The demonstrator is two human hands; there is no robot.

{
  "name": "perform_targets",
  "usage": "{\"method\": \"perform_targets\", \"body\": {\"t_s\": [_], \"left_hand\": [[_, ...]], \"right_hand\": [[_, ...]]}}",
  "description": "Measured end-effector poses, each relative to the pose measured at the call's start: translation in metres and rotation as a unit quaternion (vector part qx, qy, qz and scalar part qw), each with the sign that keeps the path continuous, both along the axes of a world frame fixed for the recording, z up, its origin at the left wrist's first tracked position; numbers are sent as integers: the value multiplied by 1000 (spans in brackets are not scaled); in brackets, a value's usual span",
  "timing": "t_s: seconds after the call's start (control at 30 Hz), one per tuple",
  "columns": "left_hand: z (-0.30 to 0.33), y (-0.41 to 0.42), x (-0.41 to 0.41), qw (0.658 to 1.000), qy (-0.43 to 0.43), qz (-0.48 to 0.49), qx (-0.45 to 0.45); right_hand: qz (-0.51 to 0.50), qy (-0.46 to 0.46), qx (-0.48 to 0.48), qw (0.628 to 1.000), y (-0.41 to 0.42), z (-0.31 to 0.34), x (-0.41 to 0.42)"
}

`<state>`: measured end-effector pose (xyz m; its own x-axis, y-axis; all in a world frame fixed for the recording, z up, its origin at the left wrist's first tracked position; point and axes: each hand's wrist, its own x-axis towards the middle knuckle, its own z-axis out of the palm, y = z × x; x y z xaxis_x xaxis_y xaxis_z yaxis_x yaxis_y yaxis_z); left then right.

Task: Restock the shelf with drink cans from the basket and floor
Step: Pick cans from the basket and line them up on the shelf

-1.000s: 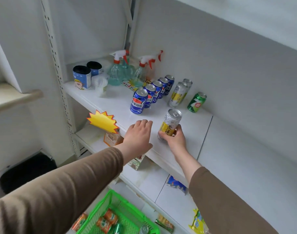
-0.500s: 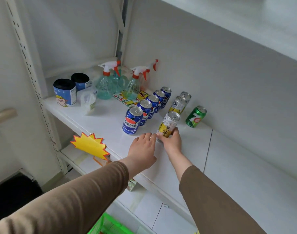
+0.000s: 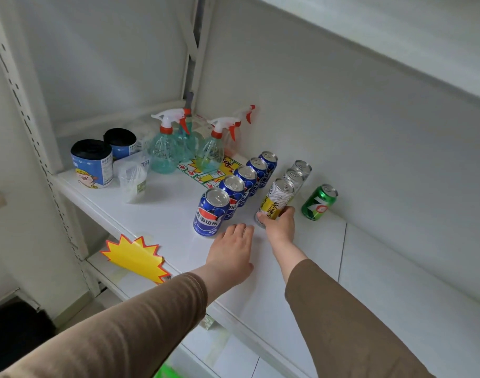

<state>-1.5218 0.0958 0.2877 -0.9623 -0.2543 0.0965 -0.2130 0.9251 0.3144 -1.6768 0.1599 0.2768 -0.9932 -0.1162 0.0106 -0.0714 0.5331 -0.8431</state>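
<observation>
Head view showed the left hand (image 3: 232, 252) nearest, fingers straight and close together, flat on the white shelf (image 3: 162, 214) just beside the front blue can (image 3: 210, 212). Slightly farther, the right hand (image 3: 279, 227) pinched the base of the yellow can (image 3: 277, 199) between thumb and curled fingers, standing it in front of two matching cans (image 3: 297, 173). Judged stiff-walled, smooth and probably heavy if full, it seemed best gripped around mid-body. Beyond stood a green can (image 3: 318, 202) and spray bottles (image 3: 187, 143).

Soft even daylight, faint shadows, wide-angle edge distortion, slight softness.
</observation>
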Motion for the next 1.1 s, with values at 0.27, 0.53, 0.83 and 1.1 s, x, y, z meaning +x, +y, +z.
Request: {"method": "perform_targets", "body": {"t_s": [0.27,0.53,0.83,1.1], "left_hand": [[-1,1,-7,1000,3,5,-2],[-3,7,8,1000,9,21,-12],[-7,21,65,998,10,57,-7],[-35,35,158,992,94,71,-44]], "right_hand": [[-2,10,27,1000,0,3,-7],[2,3,22,1000,17,6,18],[114,130,148,974,73,2,107],[186,304,230,906,112,-12,208]]}}
